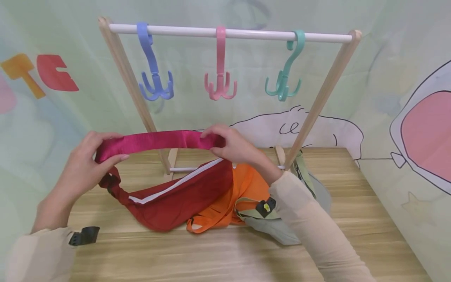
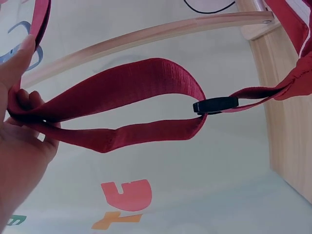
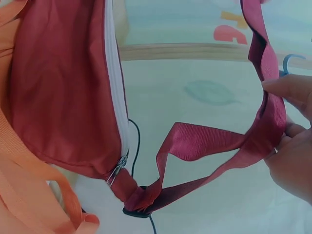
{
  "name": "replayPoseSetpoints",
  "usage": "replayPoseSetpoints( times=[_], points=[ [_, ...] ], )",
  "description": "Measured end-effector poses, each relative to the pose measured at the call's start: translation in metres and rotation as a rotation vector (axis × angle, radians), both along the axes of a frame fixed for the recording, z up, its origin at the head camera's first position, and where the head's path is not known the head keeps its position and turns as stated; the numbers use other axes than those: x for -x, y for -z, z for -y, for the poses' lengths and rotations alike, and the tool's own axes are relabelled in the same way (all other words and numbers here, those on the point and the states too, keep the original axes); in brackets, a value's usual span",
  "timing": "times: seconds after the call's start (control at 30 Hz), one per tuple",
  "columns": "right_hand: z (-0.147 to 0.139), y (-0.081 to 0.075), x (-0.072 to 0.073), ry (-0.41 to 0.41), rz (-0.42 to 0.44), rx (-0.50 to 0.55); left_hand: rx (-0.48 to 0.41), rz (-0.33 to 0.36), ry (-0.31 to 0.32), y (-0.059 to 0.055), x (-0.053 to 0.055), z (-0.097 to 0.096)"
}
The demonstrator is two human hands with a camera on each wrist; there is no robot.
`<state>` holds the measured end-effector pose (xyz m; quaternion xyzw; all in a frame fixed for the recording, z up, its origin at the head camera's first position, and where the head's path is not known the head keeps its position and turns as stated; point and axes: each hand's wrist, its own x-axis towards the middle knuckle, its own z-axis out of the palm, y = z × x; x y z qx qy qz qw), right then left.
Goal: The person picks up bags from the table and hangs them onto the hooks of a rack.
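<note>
A dark red bag point(image 1: 183, 199) with a white zipper hangs by its magenta strap point(image 1: 158, 141), its lower edge near the wooden table. My left hand point(image 1: 82, 164) grips the strap's left end between thumb and fingers. At the strap's other end, my right hand point(image 1: 234, 145) pinches it, so the strap spans between both hands. A black buckle point(image 2: 216, 105) joins strap and bag in the left wrist view. Behind the strap stands a wooden rack with a white rod point(image 1: 253, 34), carrying a blue hook point(image 1: 156, 86), a pink hook point(image 1: 220, 84) and a green hook point(image 1: 283, 80).
An orange bag point(image 1: 243, 180) lies beside the red one. Farther right, a grey-green bag point(image 1: 275, 231) is partly covered by my right forearm. The rack's wooden legs point(image 1: 317, 102) rise from the table point(image 1: 158, 254); printed cloth walls point(image 1: 405, 98) stand behind and beside it.
</note>
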<state>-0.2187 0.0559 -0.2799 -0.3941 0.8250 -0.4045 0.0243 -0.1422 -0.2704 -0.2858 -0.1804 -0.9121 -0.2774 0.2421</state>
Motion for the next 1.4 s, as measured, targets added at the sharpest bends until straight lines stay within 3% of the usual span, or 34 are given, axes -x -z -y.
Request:
replayPoseSetpoints(
  times=[0.4, 1.07, 1.4],
  points=[
    [0.007, -0.012, -0.002, 0.128, 0.000, -0.006, -0.024, -0.071, -0.024, -0.014, 0.005, -0.007],
    [0.013, -0.027, -0.004, 0.187, -0.021, 0.026, -0.025, -0.095, -0.119, -0.032, 0.003, -0.020],
    [0.016, -0.033, -0.006, 0.220, -0.027, 0.028, -0.043, -0.165, -0.123, -0.036, 0.004, -0.027]
  ],
)
